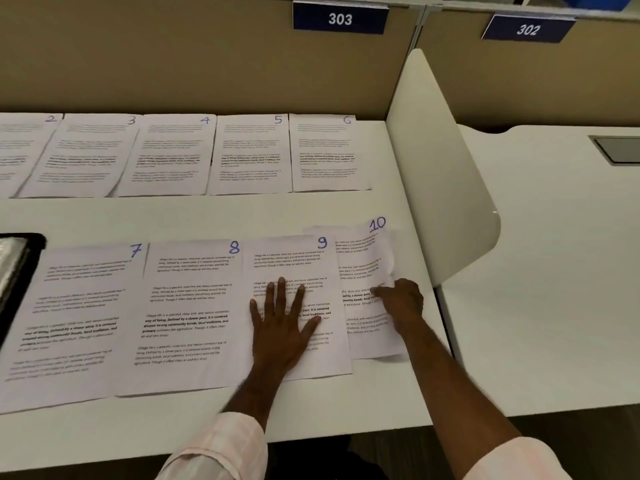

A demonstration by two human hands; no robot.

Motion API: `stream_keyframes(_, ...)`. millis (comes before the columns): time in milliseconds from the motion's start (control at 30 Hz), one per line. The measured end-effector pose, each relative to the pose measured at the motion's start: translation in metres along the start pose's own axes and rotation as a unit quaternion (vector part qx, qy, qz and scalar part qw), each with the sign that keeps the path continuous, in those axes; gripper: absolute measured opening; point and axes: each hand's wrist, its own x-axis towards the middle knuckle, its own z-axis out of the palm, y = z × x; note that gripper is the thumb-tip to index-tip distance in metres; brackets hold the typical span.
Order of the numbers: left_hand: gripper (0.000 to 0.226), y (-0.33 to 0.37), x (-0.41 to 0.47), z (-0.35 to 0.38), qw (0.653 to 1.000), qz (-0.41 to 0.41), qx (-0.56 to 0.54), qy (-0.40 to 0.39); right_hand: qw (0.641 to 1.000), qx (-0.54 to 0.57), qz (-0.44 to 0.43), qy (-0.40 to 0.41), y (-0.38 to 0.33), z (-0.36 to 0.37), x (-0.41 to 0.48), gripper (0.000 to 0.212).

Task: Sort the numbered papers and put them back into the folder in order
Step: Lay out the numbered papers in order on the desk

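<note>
Nearest the front edge of the desk (346,410), a person is leaning in with both forearms, pale sleeves (221,448) rolled back. Left hand (282,323) is lying flat, fingers spread, pressing on paper 9 (322,271); it is grasping nothing. Right hand (401,299) is resting on paper 10 (363,251), fingertips pinching at that sheet's right margin, which is buckling upward there; whether the sheet is actually gripped cannot be told. Paper 9 is overlapping the left side of paper 10, and paper 10 is sitting near the desk's right edge, beside the white divider panel (436,168).

Leftward along the same front row, paper 8 (194,306) and paper 7 (79,317) are lying flat, edges touching or slightly overlapping. At the left edge, a dark folder (20,271) with a clear sleeve is showing only in part.

Along the back edge, against the tan partition (173,64), papers 6 (325,154), 5 (251,154), 4 (169,157), 3 (86,157) and 2 (17,150) are lying in a row, descending toward the left. Placards reading 303 (340,19) and 302 (528,29) are hanging above.
</note>
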Motion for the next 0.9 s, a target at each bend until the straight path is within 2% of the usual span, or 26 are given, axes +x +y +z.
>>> stream_keyframes(67, 0.076, 0.0, 0.0, 0.0, 1.0, -0.001, -0.005, 0.0, 0.999, 0.034, -0.038, 0.005, -0.012, -0.009, -0.008, 0.042)
stream_keyframes(167, 0.077, 0.001, -0.001, -0.002, 1.0, -0.001, -0.006, -0.004, 0.988, -0.039, -0.138, 0.054, -0.041, -0.029, -0.027, 0.023)
stream_keyframes(233, 0.077, 0.001, -0.001, -0.003, 1.0, -0.002, -0.007, -0.01, 0.973, -0.068, -0.203, 0.087, -0.061, -0.045, -0.041, 0.018)
stream_keyframes(333, 0.077, 0.001, -0.001, -0.005, 1.0, -0.002, -0.01, -0.009, 0.953, -0.052, -0.269, 0.129, -0.089, -0.07, -0.058, 0.02)
stream_keyframes(433, 0.076, 0.001, -0.002, -0.005, 1.0, -0.001, -0.01, -0.005, 0.944, -0.001, -0.299, 0.139, -0.105, -0.097, -0.064, 0.023)
stream_keyframes(633, 0.075, 0.0, -0.002, -0.003, 1.0, 0.004, -0.012, -0.001, 0.968, 0.072, -0.236, 0.043, -0.069, -0.111, -0.044, 0.025)
stream_keyframes(800, 0.076, 0.0, -0.002, -0.002, 1.0, 0.004, -0.005, 0.004, 0.986, 0.096, -0.135, 0.009, 0.005, -0.085, -0.009, 0.023)
stream_keyframes(900, 0.076, 0.0, -0.001, 0.0, 1.0, 0.007, -0.001, 0.008, 0.991, 0.104, -0.086, 0.021, 0.042, -0.076, 0.01, 0.024)
